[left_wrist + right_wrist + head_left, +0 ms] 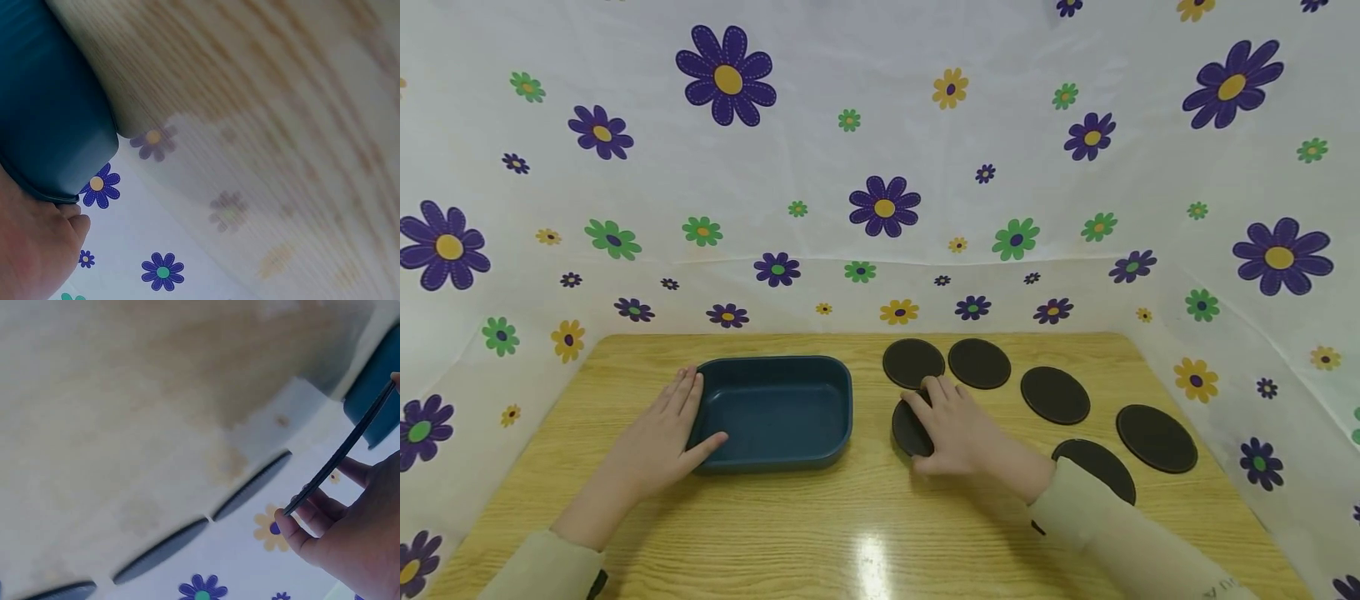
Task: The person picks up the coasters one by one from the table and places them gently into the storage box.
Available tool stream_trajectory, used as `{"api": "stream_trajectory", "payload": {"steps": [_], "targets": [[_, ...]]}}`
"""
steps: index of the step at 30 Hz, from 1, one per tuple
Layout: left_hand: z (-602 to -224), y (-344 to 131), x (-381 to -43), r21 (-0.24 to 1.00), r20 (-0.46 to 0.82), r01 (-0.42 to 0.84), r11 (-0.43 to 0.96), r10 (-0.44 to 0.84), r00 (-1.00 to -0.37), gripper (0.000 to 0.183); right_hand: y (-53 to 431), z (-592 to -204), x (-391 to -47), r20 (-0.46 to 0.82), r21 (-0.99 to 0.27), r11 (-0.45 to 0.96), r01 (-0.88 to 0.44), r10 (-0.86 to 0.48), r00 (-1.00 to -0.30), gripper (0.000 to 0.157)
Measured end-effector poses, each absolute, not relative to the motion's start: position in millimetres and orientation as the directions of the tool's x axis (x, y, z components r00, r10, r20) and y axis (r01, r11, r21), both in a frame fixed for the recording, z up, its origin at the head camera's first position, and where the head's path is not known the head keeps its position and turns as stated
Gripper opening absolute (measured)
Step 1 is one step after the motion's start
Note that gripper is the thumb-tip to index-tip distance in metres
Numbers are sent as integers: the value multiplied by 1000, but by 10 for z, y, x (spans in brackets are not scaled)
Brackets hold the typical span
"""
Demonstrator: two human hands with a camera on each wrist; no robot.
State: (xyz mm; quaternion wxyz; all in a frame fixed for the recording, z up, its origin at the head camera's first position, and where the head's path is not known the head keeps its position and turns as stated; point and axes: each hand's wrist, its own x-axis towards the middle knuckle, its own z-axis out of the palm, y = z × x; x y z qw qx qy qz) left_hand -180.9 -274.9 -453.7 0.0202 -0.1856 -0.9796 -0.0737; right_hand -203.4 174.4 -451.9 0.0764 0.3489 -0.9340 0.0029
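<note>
A flat, round black disc (907, 427) sits in the right hand (958, 429), gripped by its edges between widely spread thumb and fingers. Left of those fingers lies a dark-blue, round-cornered rectangular tray (775, 421), long axis left to right; the nearer left hand (658, 442) touches its left end, fingers straight, thumb apart. More black discs (979, 363) lie beyond and right of the right fingers.

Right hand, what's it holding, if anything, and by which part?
The right hand holds a black disc by its rim, pinched between thumb and fingertips at opposite edges.
</note>
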Motion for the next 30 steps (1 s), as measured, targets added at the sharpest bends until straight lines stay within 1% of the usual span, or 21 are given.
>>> {"api": "stream_trajectory", "payload": {"steps": [4,11,16,23,30], "targets": [[-4552,-2756,-1811,144,67,366,920,360,-931,103,1716,-4415,-2086,186,86,749,-657,-660,-728,86],[-4546,-2754,-1811,142,65,364,920,358,-931,103,1600,-4192,-2156,143,33,759,-650,-647,-749,88],[-4540,-2754,-1807,144,63,364,920,359,-931,103,1477,-4076,-2196,148,48,745,-665,-664,-733,86],[-4555,-2762,-1811,150,60,363,920,358,-932,104,1285,-3973,-2252,148,37,726,-687,-684,-715,87],[-4570,-2768,-1819,152,61,364,919,359,-931,104,1048,-3888,-2297,124,46,704,-708,-708,-696,87]]}}
